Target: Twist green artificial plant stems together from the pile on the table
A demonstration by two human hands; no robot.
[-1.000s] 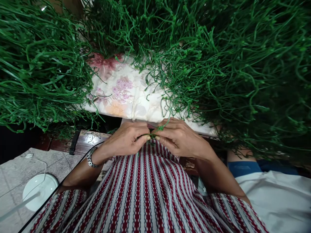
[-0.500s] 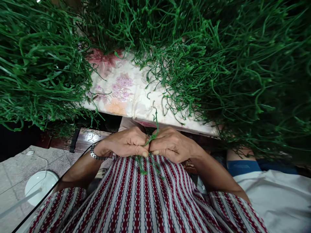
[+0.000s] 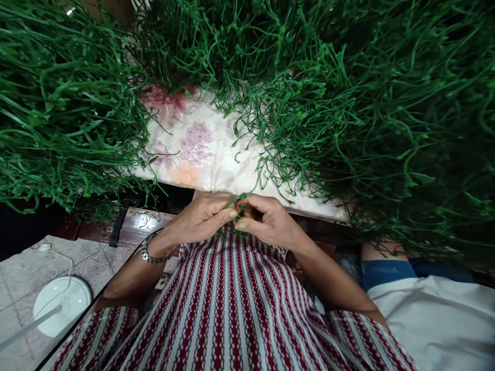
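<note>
My left hand [image 3: 204, 216], with a metal watch [image 3: 150, 251] on its wrist, is closed in a pinch in front of my striped shirt. Close beside it, thumb facing thumb, my right hand [image 3: 273, 221] is also pinched. A thin, branching green stem [image 3: 243, 197] runs between both sets of fingertips, and one strand curves up toward the cloth edge. More green bits show just below the hands, partly hidden by the fingers. Whether the stem is plastic or a real plant I cannot tell.
A flowered cloth [image 3: 228, 167] covers the table before me. Heaps of similar green stems lie at left [image 3: 65, 113] and right [image 3: 371, 103], spilling over the edge. A person's leg in blue shorts [image 3: 389, 273] is at right. A white round base [image 3: 64, 306] stands on the floor at left.
Both hands have risen slightly toward the table edge and their fingers have rolled upward. The stem that stuck up between them is now lower and bent across the fingertips.
</note>
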